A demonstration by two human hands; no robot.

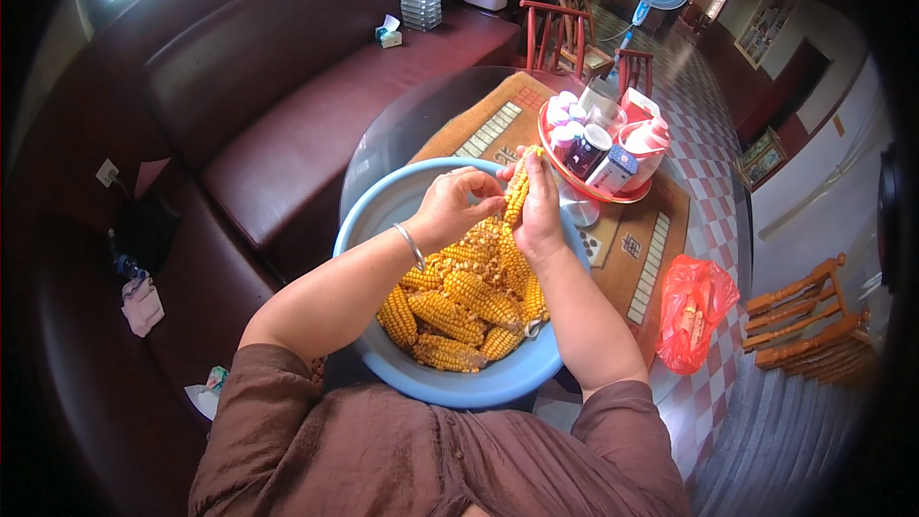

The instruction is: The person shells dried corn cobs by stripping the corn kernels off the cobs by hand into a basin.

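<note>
In my right hand (540, 214) is an upright yellow corn cob (517, 190), held along the palm with the fingers behind it. My left hand (454, 202), a silver bangle at its wrist, hovers just left of that cob. Its fingers are bent, with a gap between them and the thumb; the thumb tip is at the cob's lower side, and I cannot tell whether it touches. Below both hands sits a large blue plastic basin (459, 393). Several whole dried corn cobs (446, 316) lie inside, with loose kernels (488, 248) heaped towards the far side.
Beyond the basin, a red tray (599, 194) of bottles and boxes stands on the round table's brown mat (470, 111). A red plastic bag (695, 316) with cobs lies at right, near a wooden chair (797, 316). A maroon sofa (309, 129) curves along the left.
</note>
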